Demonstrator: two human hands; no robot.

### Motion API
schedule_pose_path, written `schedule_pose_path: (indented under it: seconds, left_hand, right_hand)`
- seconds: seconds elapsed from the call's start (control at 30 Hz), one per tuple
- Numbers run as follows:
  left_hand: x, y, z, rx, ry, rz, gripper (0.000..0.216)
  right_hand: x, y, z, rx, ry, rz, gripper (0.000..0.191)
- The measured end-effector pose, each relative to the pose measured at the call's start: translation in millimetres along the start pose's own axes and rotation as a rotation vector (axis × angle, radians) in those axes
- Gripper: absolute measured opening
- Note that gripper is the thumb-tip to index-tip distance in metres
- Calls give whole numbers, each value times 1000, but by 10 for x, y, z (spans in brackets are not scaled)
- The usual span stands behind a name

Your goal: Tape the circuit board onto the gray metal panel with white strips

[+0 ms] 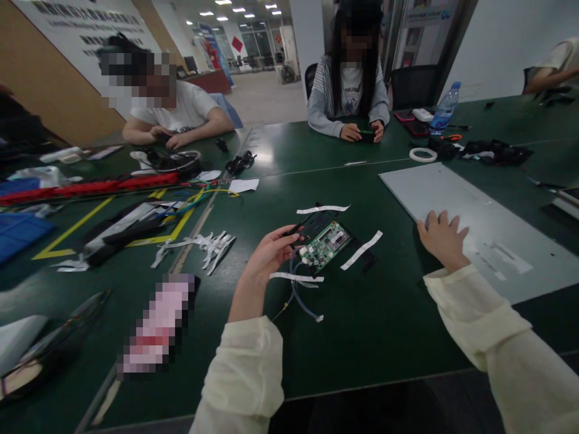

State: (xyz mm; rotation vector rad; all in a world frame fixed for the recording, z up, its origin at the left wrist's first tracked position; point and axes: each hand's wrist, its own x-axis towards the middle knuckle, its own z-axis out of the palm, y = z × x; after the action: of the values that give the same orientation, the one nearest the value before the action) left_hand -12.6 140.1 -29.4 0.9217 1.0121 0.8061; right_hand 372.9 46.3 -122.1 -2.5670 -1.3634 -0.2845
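My left hand [270, 253] pinches the left edge of a dark plate that carries a green circuit board [326, 247]. Thin grey-blue cables [302, 304] trail from the board toward me, one ending in a small white connector. White tape strips lie around it: one strip [322, 209] behind, one [362, 250] to the right, another [296, 277] in front. On the right, my right hand [444, 239] rests with fingers spread on the left part of a flat grey panel [488, 211].
Crumpled white strips [210, 247] and a pixelated pink object [158, 325] lie to the left. Cables and a red bundle [90, 190] fill the far left. A tape roll [423, 155] and water bottle [446, 108] stand behind the panel. Two people sit opposite, handling small items.
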Motion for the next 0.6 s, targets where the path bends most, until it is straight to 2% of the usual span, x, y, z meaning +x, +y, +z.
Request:
schedule_pose_path:
  seconds: [0.2,0.37,0.6]
  left_hand:
    - [-22,10,10,24,-43,2,30]
    - [-17,5,-10,50,-26,-6,30]
    - [5,-12,-32,15,-47,1,29]
  right_hand:
    - [-181,-279,-127,49,-95,-210,63]
    - [-361,-473,-227,135,-167,-425,67]
    - [-624,-549,-377,271,-240,-718,66]
